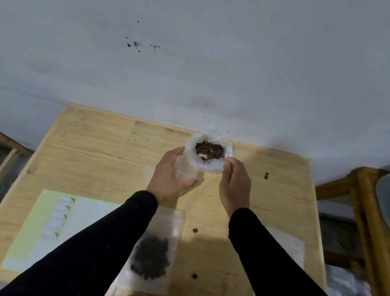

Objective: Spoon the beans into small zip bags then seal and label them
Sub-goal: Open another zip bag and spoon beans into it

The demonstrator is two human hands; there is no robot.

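Your left hand [170,171] curls around a small clear zip bag [186,169], thumb on one side and fingers wrapped underneath, holding it up just beside the big plastic bag [211,165] at the far middle of the wooden table [91,153]. That big bag stands with its mouth rolled wide, and a heap of dark brown beans [209,149] shows inside it. Your right hand [235,182] sits at the near right rim of the big bag with the fingers bent inward at the plastic; from this angle you cannot tell whether they pinch the rim, hold a spoon, or hold nothing, since the fingertips are hidden behind the back of the hand. Both black sleeves [102,245] reach in from the near edge. Between your forearms, lying flat on the table near you, is a filled zip bag [151,254] with a dark mound of beans in its lower half. To its left lies a label sheet [43,229], pale yellow with white strips. At least 4 loose beans [266,175] lie on the wood: 2 to the right of the big bag, 1 near the table's middle, 1 near the filled bag. A flat clear bag [293,246] lies at the near right, partly under your right sleeve.
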